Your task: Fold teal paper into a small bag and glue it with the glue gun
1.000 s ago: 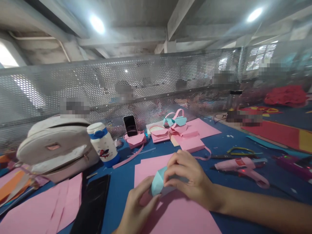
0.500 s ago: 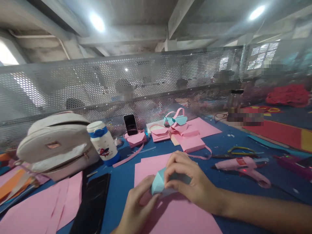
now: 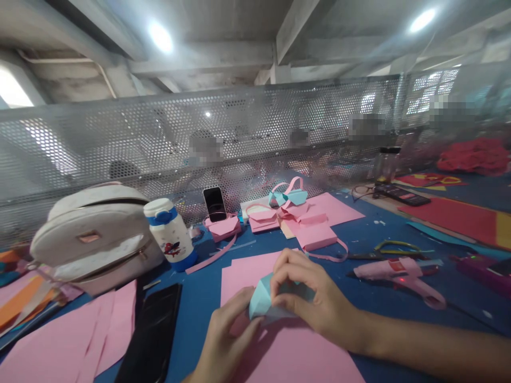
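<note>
A small folded light-blue paper piece [image 3: 261,299] is held between both hands just above pink paper sheets [image 3: 295,351]. My left hand [image 3: 229,324] grips its left end, thumb below and fingers above. My right hand [image 3: 307,292] is closed on its upper right side, with thumb and index finger pinching an edge. The right fingers hide part of the piece. Behind the hands are folded pink paper bags [image 3: 317,234] with strips for handles, and a light-blue paper bag [image 3: 293,198] with a pink handle.
A pink glue gun [image 3: 399,270] with a red light lies right, near green-handled scissors [image 3: 395,247]. Left are a black phone-like slab [image 3: 151,335], pink sheets [image 3: 67,340], a white bottle [image 3: 171,236] and a pale backpack [image 3: 96,236]. A perforated metal screen [image 3: 247,127] stands behind.
Almost nothing differs. Both hands keep their hold on the light-blue paper piece, and the whole view has shifted very slightly.
</note>
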### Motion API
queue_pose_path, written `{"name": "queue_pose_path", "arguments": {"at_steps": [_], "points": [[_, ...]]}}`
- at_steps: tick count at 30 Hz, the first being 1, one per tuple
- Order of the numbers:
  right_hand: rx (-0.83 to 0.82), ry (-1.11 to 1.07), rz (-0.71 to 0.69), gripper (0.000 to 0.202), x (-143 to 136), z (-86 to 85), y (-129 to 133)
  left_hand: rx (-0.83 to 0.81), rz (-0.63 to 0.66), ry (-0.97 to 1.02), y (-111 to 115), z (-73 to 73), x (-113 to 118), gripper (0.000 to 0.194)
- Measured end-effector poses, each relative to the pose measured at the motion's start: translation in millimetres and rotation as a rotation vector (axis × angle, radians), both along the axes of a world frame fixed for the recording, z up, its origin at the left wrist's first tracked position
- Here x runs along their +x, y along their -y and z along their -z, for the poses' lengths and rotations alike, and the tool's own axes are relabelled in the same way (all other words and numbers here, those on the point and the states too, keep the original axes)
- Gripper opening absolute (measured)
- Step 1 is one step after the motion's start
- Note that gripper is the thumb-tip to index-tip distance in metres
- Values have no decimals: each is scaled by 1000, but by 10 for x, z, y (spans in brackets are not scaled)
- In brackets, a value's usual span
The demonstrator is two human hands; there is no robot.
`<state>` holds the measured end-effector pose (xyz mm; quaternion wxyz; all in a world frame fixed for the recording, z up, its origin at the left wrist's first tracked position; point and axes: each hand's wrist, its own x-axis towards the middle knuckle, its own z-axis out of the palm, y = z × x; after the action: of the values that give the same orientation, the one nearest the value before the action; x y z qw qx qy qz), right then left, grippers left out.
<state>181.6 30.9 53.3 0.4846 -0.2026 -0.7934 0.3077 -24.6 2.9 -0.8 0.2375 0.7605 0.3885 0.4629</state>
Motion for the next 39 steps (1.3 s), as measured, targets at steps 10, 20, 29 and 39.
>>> {"name": "queue_pose_path", "arguments": {"at_steps": [10,20,29,39], "points": [[66,26,20,27,37,-10,-32,17,12,12,-22,13,-1,27],[110,-21,1,18,41,-10,-74,54,4,12,-19,23,-9,28],[76,-98,-8,11,45,44,-100,50,28,10,-34,4,0,31],[81,-47,28,10,39,-8,-97,50,19,7,-29,21,-8,30]]}}
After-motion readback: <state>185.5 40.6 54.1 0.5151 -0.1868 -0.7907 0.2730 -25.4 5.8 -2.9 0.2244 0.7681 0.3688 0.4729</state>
